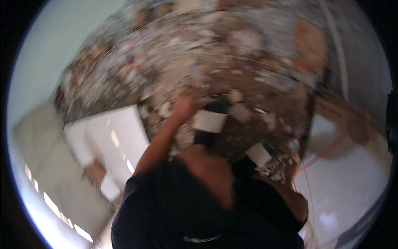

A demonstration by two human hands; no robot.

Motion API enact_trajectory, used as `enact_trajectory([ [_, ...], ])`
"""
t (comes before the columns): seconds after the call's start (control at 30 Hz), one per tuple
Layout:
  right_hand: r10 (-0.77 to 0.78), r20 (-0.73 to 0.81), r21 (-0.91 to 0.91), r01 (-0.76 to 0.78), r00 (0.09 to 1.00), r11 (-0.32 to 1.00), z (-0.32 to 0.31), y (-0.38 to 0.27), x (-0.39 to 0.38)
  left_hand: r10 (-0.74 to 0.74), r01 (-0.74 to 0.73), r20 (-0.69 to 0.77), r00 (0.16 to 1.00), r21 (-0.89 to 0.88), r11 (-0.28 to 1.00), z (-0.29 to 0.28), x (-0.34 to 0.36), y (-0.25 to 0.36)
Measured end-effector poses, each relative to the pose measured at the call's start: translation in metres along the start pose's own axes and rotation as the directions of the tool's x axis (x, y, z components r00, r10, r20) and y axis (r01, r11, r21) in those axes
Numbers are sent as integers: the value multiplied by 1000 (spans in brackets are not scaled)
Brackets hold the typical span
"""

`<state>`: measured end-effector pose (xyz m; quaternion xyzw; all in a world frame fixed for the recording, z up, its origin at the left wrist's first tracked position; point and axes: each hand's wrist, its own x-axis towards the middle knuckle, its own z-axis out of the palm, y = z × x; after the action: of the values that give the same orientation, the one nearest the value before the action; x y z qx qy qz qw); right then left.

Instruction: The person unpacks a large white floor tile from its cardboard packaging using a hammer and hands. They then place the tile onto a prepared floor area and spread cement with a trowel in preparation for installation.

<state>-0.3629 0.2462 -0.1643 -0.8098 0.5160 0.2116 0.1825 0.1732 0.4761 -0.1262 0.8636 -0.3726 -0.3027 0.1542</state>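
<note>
Motion smears most of the picture. My left hand [188, 103] reaches forward over brown rubble [178, 70], its fingers too blurred to tell whether they are closed or hold anything. It is near a dark shape bearing a pale, off-white rectangle [209, 121]. Lower on the right, my right hand [290, 168] is down beside a glossy white panel [344, 178]. A grey, crumbly clump of debris [273, 166] lies next to that hand; whether the hand touches it I cannot make out. A second pale rectangle [259, 155] shows just left of the clump.
A large white slab [120, 133] leans or lies at the left, by a pale wall [58, 62]. Broken stones and dirt spread ahead. At the right are a brown board [310, 47] and a cardboard-coloured strip [344, 114]. A thin red line [321, 153] crosses the white panel.
</note>
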Motion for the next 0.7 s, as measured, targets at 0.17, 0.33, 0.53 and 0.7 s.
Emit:
enact_trajectory([
  [0.17, 308, -133, 109, -295, 942, 949, 15, -32, -20, 219, -207, 56, 974, -177, 962, -37, 58, 58],
  [0.33, 520, -132, 297, -467, 844, 833, 33, -47, -61, 641, -655, 164, 750, 56, 753, -80, 150, 189],
  [0.53, 591, 57, 468, -544, 805, 696, 45, -38, -87, 912, -916, 138, 386, -60, 397, -22, 241, 381],
  [0.7, 706, 70, 594, -598, 705, 539, 39, -48, -85, 764, -845, 381, 520, 97, 526, 69, 265, 403],
])
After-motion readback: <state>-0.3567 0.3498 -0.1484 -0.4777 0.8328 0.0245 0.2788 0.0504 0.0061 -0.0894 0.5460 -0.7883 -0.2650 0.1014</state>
